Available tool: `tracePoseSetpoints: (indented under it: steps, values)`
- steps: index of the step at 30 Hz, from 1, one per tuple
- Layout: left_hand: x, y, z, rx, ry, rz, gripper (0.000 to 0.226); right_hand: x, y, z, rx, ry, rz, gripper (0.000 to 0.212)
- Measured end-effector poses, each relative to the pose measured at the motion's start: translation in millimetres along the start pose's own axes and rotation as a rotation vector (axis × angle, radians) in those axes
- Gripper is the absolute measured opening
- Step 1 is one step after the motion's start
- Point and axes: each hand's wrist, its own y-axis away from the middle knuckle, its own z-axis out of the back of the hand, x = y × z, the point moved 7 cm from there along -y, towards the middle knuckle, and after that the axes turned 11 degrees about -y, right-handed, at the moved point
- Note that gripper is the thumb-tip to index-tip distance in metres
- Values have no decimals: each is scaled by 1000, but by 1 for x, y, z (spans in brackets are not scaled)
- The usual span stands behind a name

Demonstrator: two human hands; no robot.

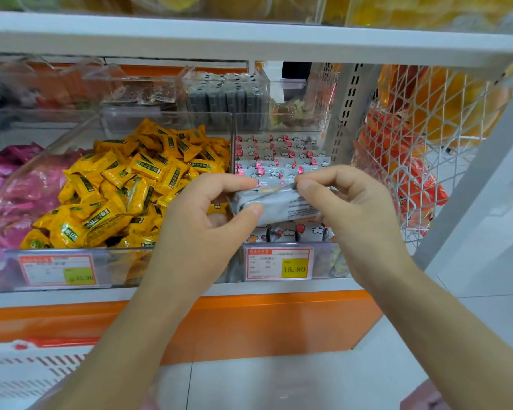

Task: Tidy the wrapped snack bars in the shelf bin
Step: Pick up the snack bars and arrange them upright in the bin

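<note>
A clear shelf bin (pixel 326 263) holds several white wrapped snack bars (pixel 279 156) printed with red balloons and clouds, lined up in rows. Just above the bin's front I hold one snack bar (pixel 279 207) on its side, its plain back facing me. My left hand (pixel 202 226) pinches its left end between thumb and forefinger. My right hand (pixel 350 208) grips its right end and top seam. More bars (pixel 290 232) stand upright below the held one.
The bin to the left is heaped with yellow wrapped sweets (pixel 125 190); pink packets (pixel 3 179) lie further left. A white wire basket (pixel 403 155) of orange packs hangs at the right. Price tags (pixel 279 263) front the bins. The upper shelf edge (pixel 249 39) overhangs.
</note>
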Motion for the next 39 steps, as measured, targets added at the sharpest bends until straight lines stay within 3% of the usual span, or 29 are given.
tracePoseSetpoints:
  steps: [7,12,16,19,22,26,31,39]
  values:
    - [8,-3,5,-70,41,77,16,2,4,-5,-16,39,51,19]
    - [9,-3,8,-117,47,103,23,3,5,-7,19,4,33,14]
    - [17,-6,13,-198,94,189,24,1,4,-18,222,-51,-33,42]
    - [10,-9,14,-196,41,117,15,5,-2,-11,153,-15,-4,41]
    - [6,-14,12,-200,-246,-7,28,4,-10,12,-57,-37,7,26]
    - [4,-19,-5,-91,-691,-190,36,2,-16,33,-196,66,49,20]
    - [8,-24,-30,76,-1035,-276,44,-4,-20,38,-218,128,42,27]
    - [12,-27,-37,102,-1274,-192,45,-4,-20,30,-187,111,97,20]
